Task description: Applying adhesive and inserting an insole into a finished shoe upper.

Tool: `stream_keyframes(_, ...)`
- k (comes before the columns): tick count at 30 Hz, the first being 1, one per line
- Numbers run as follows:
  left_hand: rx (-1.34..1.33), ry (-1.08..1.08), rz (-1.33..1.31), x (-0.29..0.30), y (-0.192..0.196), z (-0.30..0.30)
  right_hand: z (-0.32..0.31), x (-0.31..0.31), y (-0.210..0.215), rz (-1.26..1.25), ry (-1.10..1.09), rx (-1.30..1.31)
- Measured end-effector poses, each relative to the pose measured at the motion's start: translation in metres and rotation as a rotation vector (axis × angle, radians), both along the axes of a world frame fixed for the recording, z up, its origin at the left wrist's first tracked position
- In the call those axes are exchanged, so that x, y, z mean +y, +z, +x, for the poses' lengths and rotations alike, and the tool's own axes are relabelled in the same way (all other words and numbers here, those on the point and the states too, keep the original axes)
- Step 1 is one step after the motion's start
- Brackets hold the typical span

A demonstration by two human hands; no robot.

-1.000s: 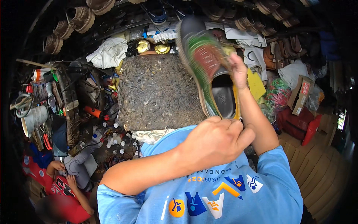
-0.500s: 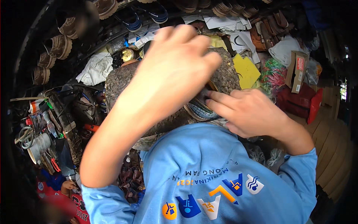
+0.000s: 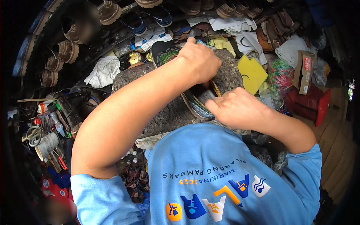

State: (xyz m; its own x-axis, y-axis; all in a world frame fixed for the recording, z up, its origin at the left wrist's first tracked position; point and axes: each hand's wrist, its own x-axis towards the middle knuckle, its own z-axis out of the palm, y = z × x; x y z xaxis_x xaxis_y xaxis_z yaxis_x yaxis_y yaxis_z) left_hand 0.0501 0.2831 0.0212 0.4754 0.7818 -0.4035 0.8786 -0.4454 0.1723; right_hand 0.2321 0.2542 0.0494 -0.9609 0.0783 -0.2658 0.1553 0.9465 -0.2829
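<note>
A shoe (image 3: 195,107) with a dark inside, a patterned blue-green side and a pale sole edge lies slantwise on a rough stone block (image 3: 159,116). My left hand (image 3: 200,62) reaches across it, closed on its middle, with some fingers hidden down in the opening. At the near end, my right hand (image 3: 240,107) has its fingers curled onto the shoe's rim, the thumb side against the edge. Beyond my left wrist shows a black rounded piece with green patterning (image 3: 165,52); my arm hides how it joins the shoe.
Brown shoes (image 3: 67,51) and blue shoes (image 3: 159,17) line the far and left shelves. Yellow sheet (image 3: 251,73), white papers and a cardboard box (image 3: 302,71) lie at right. Crumpled white paper (image 3: 103,71), open tins (image 3: 134,57) and jumbled tools (image 3: 47,146) are at left.
My left hand has come down from above the block onto the shoe. My right hand's fingers have curled in at the rim. The black, green-patterned piece shows now. The view has shifted slightly.
</note>
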Motion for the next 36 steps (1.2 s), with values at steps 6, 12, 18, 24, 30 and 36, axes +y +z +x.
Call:
stream_keyframes(6, -0.023, 0.025, 0.169, -0.021, -0.003, -0.016, 0.005, 0.003, -0.01, -0.065, 0.071, 0.167)
stream_keyframes(12, -0.591, 0.275, 0.218, -0.077, 0.067, -0.057, 0.014, 0.01, -0.009, -0.04, 0.014, 0.216)
stream_keyframes(18, -0.372, 0.137, 0.023, -0.114, 0.05, -0.02, 0.003, 0.01, -0.01, 0.056, 0.074, 0.162)
stream_keyframes(24, -0.621, 0.259, -0.048, -0.12, 0.019, -0.005, 0.018, 0.012, -0.01, -0.009, 0.042, 0.205)
stream_keyframes(30, -0.68, 0.19, 0.181, -0.125, 0.004, 0.003, 0.042, 0.012, -0.066, -0.84, -1.005, 1.126)
stream_keyframes(36, -0.532, -0.043, 0.325, -0.12, 0.049, 0.003, -0.02, 0.034, -0.107, -2.191, -0.865, 0.67)
